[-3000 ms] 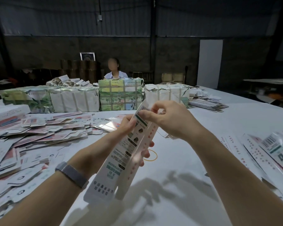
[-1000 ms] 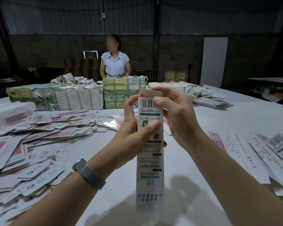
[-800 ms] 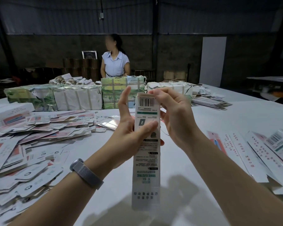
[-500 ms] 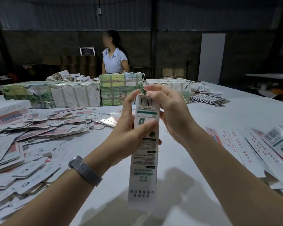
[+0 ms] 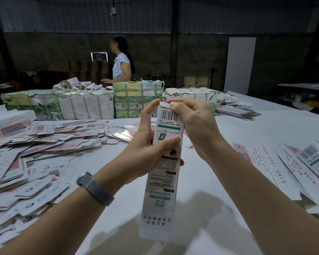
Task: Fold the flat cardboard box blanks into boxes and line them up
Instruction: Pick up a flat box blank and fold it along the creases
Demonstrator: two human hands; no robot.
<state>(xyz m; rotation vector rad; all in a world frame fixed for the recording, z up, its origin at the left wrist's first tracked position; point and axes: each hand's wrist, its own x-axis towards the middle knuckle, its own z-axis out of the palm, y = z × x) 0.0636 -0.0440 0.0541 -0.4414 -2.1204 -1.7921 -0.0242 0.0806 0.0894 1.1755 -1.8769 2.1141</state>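
From the head view, the box (image 5: 164,162) stands upright in the middle of the frame, held above the white worktop (image 5: 247,129), probably so that its top end is near the eyes and free to be closed. The left hand (image 5: 147,151) is closed around the middle of the box, thumb across the printed front, and it serves as the steady support. The right hand (image 5: 193,122) is curled over the top end, its fingertips (image 5: 173,107) pinching the small white flap (image 5: 164,104) above the barcode; I judge that the flap is being tucked in. The lower end of the box looks not yet closed. Both forearms come up from the bottom corners, wrists bent inward. Flat blanks (image 5: 44,144) lie heaped at the left of the frame, and more blanks (image 5: 293,168) lie at the right
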